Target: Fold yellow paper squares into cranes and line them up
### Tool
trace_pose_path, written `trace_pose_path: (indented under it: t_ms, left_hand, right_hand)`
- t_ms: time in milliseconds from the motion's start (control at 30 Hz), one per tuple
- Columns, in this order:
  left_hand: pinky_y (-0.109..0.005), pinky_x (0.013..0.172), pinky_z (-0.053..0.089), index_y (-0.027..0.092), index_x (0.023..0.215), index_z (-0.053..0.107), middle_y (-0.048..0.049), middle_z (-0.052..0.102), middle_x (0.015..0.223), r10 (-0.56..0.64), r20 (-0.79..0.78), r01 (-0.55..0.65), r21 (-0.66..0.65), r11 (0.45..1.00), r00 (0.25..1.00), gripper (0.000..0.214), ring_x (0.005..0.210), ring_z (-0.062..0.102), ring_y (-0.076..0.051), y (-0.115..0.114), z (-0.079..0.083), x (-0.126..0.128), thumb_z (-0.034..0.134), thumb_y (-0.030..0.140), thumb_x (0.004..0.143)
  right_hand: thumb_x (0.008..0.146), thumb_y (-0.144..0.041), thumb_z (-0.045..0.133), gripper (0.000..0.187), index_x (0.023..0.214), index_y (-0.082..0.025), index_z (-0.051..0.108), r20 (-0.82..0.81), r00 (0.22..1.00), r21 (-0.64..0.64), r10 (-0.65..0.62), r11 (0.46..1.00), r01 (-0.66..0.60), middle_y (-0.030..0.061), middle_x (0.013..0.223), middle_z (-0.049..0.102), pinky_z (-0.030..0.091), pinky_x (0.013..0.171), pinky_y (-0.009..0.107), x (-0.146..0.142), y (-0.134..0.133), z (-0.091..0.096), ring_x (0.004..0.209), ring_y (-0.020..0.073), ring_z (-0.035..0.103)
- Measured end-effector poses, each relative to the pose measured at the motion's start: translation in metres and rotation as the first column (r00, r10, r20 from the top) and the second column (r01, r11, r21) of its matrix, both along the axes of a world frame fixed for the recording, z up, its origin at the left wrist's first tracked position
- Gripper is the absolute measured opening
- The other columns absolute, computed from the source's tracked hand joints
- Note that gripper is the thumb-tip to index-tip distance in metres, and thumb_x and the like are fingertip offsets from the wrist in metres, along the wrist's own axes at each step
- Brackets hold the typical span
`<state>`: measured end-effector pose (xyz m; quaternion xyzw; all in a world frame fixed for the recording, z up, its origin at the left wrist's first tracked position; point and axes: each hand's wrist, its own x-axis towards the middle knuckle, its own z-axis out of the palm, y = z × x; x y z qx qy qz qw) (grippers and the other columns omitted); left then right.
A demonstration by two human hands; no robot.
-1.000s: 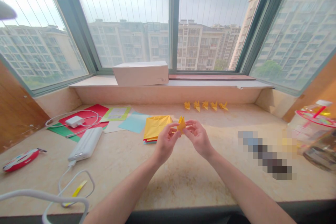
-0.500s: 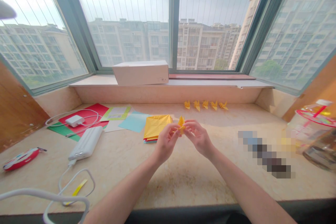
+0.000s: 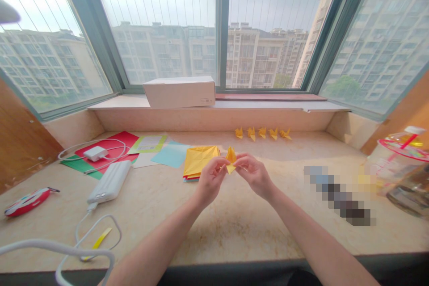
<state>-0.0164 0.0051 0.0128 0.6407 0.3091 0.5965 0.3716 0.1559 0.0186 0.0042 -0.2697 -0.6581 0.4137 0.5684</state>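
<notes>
Between my two hands, above the stone counter, is a small folded yellow origami paper (image 3: 231, 159) with upright points and a lower tip. My left hand (image 3: 213, 178) pinches its left side with thumb and fingertips. From the other side, my right hand (image 3: 252, 173) pinches the right edge. Just left of and behind my left hand lies a stack of yellow folded paper (image 3: 199, 161), with red and blue sheets showing beneath. Several finished yellow paper cranes (image 3: 262, 133) stand in a row near the counter's back wall.
At left lie coloured sheets (image 3: 172, 154), a white charger (image 3: 95, 153), a white power bank (image 3: 110, 182), looping cables (image 3: 60, 246) and a red-and-white pouch-like item (image 3: 28, 202). A lidded cup with a straw (image 3: 395, 161) stands right, near a pixelated object (image 3: 338, 195). A white box (image 3: 180, 93) sits on the sill.
The yellow origami paper has turned and spread slightly between my fingers, so its lower tip now shows. My hands have come slightly apart and stay in nearly the same place.
</notes>
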Motion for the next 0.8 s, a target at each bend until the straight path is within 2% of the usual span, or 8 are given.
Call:
trace_pose_path:
  t_ms: [100, 233, 433, 533, 600, 800]
  left_hand:
    - [-0.027, 0.075, 0.049, 0.018, 0.089, 0.069, -0.0062, 0.068, 0.094, 0.012, -0.017, -0.013, -0.012, 1.0, 1.0, 0.015, 0.087, 0.062, -0.018, -0.003, 0.004, 0.0, 0.063, 0.032, 0.088]
    - [-0.026, 0.069, 0.05, 0.017, 0.092, 0.069, -0.0052, 0.069, 0.086, -0.031, -0.001, 0.031, -0.064, 0.997, 1.0, 0.022, 0.077, 0.063, -0.016, -0.008, 0.008, 0.001, 0.061, 0.038, 0.089]
    - [-0.023, 0.067, 0.049, 0.016, 0.088, 0.066, -0.0039, 0.068, 0.084, -0.047, 0.04, 0.051, -0.113, 0.992, 0.998, 0.02, 0.075, 0.063, -0.014, -0.004, 0.003, 0.004, 0.071, 0.035, 0.083]
    - [-0.024, 0.067, 0.05, 0.016, 0.089, 0.065, -0.0036, 0.067, 0.085, -0.057, 0.065, 0.064, -0.118, 0.991, 0.996, 0.023, 0.075, 0.063, -0.014, 0.0, -0.001, 0.005, 0.073, 0.036, 0.082]
    - [-0.024, 0.067, 0.05, 0.017, 0.09, 0.062, -0.0029, 0.067, 0.085, -0.058, 0.094, 0.07, -0.127, 0.989, 0.994, 0.025, 0.074, 0.063, -0.013, 0.002, -0.003, 0.005, 0.075, 0.036, 0.08]
    - [-0.023, 0.068, 0.049, 0.02, 0.102, 0.054, -0.0011, 0.068, 0.088, -0.083, 0.2, 0.115, -0.152, 0.982, 0.976, 0.036, 0.076, 0.064, -0.012, 0.005, -0.006, 0.005, 0.077, 0.034, 0.078]
  right_hand:
    - [0.083, -0.032, 0.071, 0.01, 0.078, -0.024, 0.072, -0.009, 1.0, -0.017, -0.004, 1.0, 0.004, 0.0051, 0.105, 0.059, 0.052, 0.091, 0.036, -0.001, -0.003, 0.003, 0.103, 0.0212, 0.061]
    - [0.082, -0.031, 0.069, 0.009, 0.077, -0.023, 0.072, -0.027, 0.999, -0.036, -0.022, 0.999, 0.021, 0.0049, 0.102, 0.061, 0.053, 0.084, 0.034, -0.002, -0.004, 0.004, 0.096, 0.0199, 0.062]
    - [0.089, -0.03, 0.059, 0.017, 0.085, -0.021, 0.073, 0.038, 0.998, -0.01, -0.055, 0.998, 0.055, 0.0062, 0.105, 0.062, 0.051, 0.083, 0.033, 0.0, -0.004, 0.001, 0.097, 0.0199, 0.061]
    - [0.086, -0.034, 0.066, 0.013, 0.088, -0.021, 0.07, -0.002, 1.0, -0.05, -0.03, 0.998, 0.029, 0.0054, 0.1, 0.064, 0.052, 0.084, 0.034, -0.003, -0.003, 0.0, 0.095, 0.0199, 0.063]
    - [0.082, -0.036, 0.071, 0.018, 0.093, -0.022, 0.066, -0.057, 0.998, -0.095, -0.025, 0.995, 0.019, 0.0037, 0.093, 0.067, 0.053, 0.082, 0.033, -0.006, -0.002, -0.001, 0.088, 0.0187, 0.065]
    - [0.081, -0.037, 0.075, 0.033, 0.109, -0.023, 0.064, -0.065, 0.992, -0.122, -0.107, 0.988, 0.098, 0.0039, 0.092, 0.071, 0.054, 0.082, 0.034, -0.01, -0.003, 0.0, 0.086, 0.0184, 0.067]
